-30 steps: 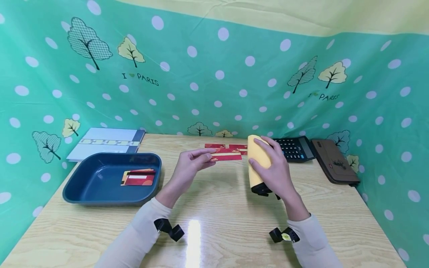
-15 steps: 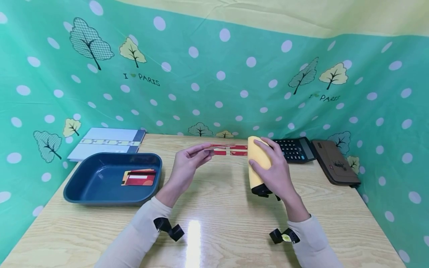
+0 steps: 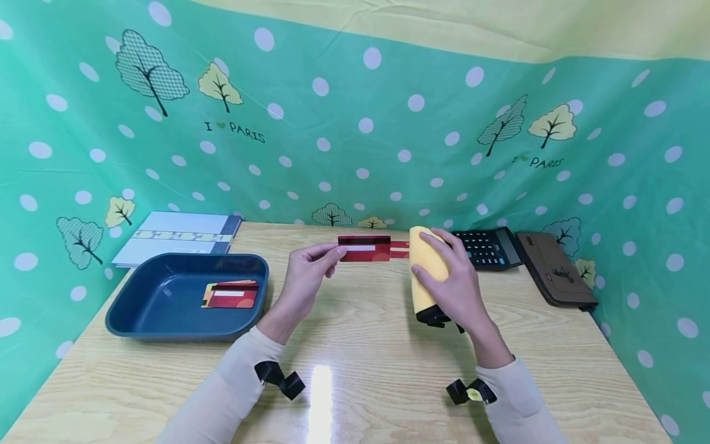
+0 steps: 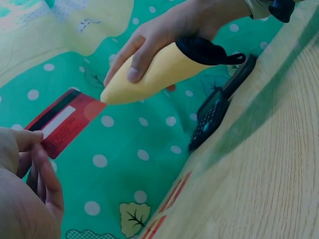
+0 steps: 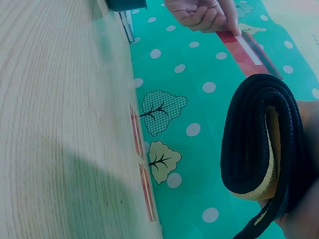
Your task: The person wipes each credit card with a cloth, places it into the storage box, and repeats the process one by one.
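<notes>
My left hand pinches a red bank card by its left end, thumb in front. The card's back faces me, with a dark stripe and a white strip. My right hand grips a folded yellow cloth with black trim, held up to the right of the card. In the right wrist view the cloth shows its rolled, layered black end. Beyond the held card, other red cards lie on the table, partly hidden by the card and cloth.
A dark blue basin at left contains several cards. Behind it lies a grey-blue folder or book. To the right are a black calculator and a brown zipped case. A polka-dot curtain hangs behind the table.
The card in my left hand has turned from its white-striped red face, through edge-on, to its dark-striped back. The right hand and cloth have barely moved.
</notes>
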The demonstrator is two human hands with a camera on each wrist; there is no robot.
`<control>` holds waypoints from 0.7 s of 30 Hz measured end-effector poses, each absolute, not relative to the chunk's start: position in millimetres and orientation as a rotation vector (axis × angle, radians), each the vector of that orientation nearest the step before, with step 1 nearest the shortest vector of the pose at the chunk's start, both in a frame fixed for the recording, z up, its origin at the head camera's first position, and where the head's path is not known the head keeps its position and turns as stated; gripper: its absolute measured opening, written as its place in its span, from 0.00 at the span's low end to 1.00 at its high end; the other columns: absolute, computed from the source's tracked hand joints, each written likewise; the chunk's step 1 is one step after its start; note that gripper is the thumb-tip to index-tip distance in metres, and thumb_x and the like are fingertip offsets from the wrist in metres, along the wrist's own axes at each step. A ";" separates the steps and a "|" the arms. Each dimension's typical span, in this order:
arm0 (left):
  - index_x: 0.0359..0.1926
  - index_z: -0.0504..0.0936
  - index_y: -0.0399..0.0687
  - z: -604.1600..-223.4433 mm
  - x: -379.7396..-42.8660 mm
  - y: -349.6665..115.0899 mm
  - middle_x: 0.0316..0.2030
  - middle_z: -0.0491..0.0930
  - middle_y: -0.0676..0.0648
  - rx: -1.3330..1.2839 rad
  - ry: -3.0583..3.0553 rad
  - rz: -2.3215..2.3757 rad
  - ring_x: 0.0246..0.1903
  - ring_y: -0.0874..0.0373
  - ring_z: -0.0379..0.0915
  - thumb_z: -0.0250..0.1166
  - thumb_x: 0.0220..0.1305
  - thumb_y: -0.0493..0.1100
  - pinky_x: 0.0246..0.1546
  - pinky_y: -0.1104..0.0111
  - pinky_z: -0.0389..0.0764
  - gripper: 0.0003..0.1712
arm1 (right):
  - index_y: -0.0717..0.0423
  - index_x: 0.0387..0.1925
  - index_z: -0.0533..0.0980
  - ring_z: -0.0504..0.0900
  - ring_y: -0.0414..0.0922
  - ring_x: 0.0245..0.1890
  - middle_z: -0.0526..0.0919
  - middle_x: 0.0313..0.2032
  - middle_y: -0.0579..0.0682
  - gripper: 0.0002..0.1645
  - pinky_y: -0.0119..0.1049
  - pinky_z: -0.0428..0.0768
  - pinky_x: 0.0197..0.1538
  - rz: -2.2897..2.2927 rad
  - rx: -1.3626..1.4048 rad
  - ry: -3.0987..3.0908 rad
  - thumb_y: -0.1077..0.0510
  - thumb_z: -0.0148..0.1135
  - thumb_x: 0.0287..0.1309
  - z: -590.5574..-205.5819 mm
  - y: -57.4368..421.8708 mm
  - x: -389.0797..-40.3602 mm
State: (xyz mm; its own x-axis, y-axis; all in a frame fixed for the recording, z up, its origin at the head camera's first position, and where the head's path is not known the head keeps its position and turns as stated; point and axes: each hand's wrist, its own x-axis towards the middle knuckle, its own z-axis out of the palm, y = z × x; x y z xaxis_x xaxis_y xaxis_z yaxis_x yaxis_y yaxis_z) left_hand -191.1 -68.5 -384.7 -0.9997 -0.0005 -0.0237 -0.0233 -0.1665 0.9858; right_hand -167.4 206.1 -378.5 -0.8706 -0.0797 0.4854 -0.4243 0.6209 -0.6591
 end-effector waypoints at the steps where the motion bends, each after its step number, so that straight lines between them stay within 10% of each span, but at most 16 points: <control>1: 0.51 0.88 0.35 -384.7 -191.1 -68.5 0.28 0.82 0.58 -0.039 2.045 2.370 0.29 0.63 0.75 0.72 0.67 0.44 0.37 0.73 0.80 0.18 | 0.41 0.70 0.74 0.75 0.55 0.63 0.68 0.73 0.49 0.38 0.46 0.76 0.52 1.143 0.400 -2.436 0.60 0.74 0.59 -378.5 206.0 -167.4; 7: 0.53 0.86 0.32 -385.8 -191.9 -67.3 0.44 0.89 0.50 -0.038 2.017 2.386 0.42 0.66 0.86 0.70 0.69 0.39 0.54 0.71 0.87 0.17 | 0.42 0.70 0.74 0.74 0.56 0.65 0.68 0.73 0.50 0.38 0.47 0.75 0.53 1.140 0.403 -2.447 0.59 0.74 0.59 -378.6 205.5 -167.9; 14: 0.60 0.82 0.35 -387.7 -192.6 -64.1 0.48 0.87 0.33 0.029 1.968 2.444 0.38 0.63 0.88 0.67 0.68 0.31 0.45 0.68 0.91 0.19 | 0.42 0.70 0.74 0.72 0.56 0.68 0.68 0.73 0.49 0.37 0.51 0.75 0.57 1.142 0.407 -2.456 0.59 0.74 0.59 -379.0 204.9 -167.7; 21: 0.62 0.81 0.41 -390.2 -191.9 -63.4 0.40 0.91 0.41 0.116 2.016 2.431 0.38 0.61 0.88 0.68 0.67 0.30 0.45 0.66 0.91 0.23 | 0.41 0.70 0.74 0.73 0.55 0.67 0.68 0.73 0.48 0.37 0.50 0.77 0.56 1.134 0.418 -2.461 0.58 0.74 0.60 -379.0 202.7 -166.5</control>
